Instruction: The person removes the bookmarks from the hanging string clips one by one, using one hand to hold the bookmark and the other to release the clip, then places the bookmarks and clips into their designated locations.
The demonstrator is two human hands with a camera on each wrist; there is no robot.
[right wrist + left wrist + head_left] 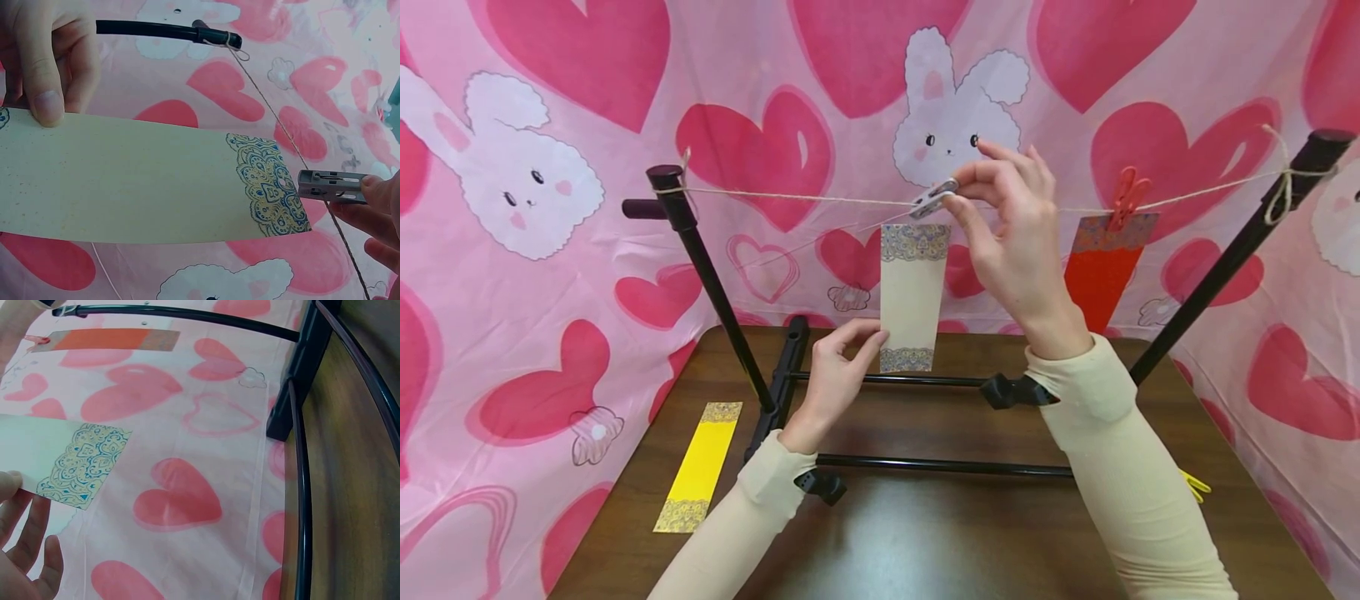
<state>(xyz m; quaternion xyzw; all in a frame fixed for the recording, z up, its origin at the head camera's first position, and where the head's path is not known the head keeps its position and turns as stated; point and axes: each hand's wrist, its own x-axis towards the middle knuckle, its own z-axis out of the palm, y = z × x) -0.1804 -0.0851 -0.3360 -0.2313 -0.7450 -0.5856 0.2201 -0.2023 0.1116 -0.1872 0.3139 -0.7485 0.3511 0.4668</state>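
At twine (pixel 805 197), right grip (pixel 1017 229) pinches slotted clothespin (pixel 332 186); below, left grip (pixel 838 372) pinches oblong card (pixel 912 300).

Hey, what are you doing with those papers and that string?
A person's right hand pinches a gray clothespin at the string, while the left hand holds a cream card upright just below. I can't tell whether the clothespin grips the card's top edge. A red card hangs from the string by a red clothespin. A yellow card lies on the table.
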